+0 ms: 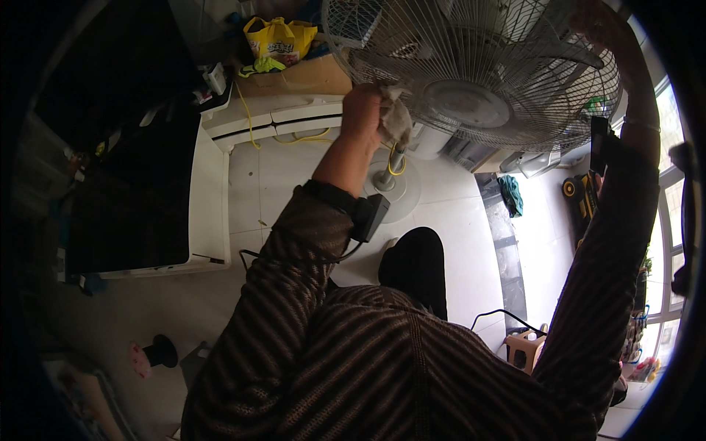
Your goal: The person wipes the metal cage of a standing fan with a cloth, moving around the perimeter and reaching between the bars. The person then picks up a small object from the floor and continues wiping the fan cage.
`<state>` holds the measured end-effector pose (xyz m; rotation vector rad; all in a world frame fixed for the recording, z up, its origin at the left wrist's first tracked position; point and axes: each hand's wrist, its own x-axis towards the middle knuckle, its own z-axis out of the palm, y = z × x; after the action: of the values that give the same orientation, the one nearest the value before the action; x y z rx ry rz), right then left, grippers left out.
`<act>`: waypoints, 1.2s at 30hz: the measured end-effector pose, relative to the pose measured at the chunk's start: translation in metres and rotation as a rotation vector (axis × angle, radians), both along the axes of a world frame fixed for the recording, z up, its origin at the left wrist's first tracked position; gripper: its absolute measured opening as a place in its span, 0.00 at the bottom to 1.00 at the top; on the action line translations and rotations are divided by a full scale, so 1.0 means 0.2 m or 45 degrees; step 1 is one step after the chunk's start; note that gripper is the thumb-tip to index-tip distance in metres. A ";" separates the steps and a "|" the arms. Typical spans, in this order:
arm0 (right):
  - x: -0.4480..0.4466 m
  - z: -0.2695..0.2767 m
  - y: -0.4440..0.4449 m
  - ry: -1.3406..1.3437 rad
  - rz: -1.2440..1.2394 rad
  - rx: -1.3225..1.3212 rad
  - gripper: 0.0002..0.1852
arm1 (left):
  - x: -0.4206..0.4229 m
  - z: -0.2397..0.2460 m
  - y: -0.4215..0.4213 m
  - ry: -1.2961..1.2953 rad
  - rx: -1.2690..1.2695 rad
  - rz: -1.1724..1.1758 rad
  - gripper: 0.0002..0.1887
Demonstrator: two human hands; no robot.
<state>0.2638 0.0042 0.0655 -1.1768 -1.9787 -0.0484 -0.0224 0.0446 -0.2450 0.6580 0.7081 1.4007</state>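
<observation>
A floor-standing electric fan rises before me, its round wire guard [463, 60] filling the upper right. The pale centre disc [466, 103] faces me, and grey blades show dimly behind the wires. My left hand [362, 110] is closed around a crumpled greyish cloth [396, 117] at the guard's lower left edge. At the right rim, high in the picture, my right hand [598, 27] grips the guard; its fingers are dim and partly hard to make out. Below the cloth stands the fan's grey pole [396, 160] on a round pale base [405, 206], with yellow cord [398, 168] looped about the pole.
A white cabinet with a dark top [209, 220] stands at left. Behind are a cardboard box [298, 77] and a yellow bag [281, 38]. Teal cloth [511, 195] lies on a dark floor strip [502, 248]. A small beige stool [523, 350] stands low right.
</observation>
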 end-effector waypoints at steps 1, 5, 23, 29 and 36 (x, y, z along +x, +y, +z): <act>0.00 0.00 0.01 -0.024 0.006 0.013 0.34 | 0.04 0.01 -0.01 -0.087 -0.010 -0.003 0.02; 0.02 0.01 0.02 -0.086 -0.099 0.018 0.36 | 0.19 0.04 -0.09 -0.046 0.246 -0.037 0.05; 0.02 0.00 0.00 0.041 0.009 -0.053 0.35 | -0.04 0.13 -0.03 0.104 0.177 0.175 0.05; 0.03 0.01 0.05 -0.029 0.027 0.020 0.39 | 0.18 0.08 -0.08 0.067 0.256 0.041 0.02; 0.03 0.00 -0.01 -0.052 -0.044 0.063 0.35 | 0.20 0.02 -0.21 0.407 0.204 -0.139 0.05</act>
<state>0.2696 0.0021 0.0656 -1.1865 -1.9812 -0.1391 0.0182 0.0036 -0.2403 1.0475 0.8016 1.2728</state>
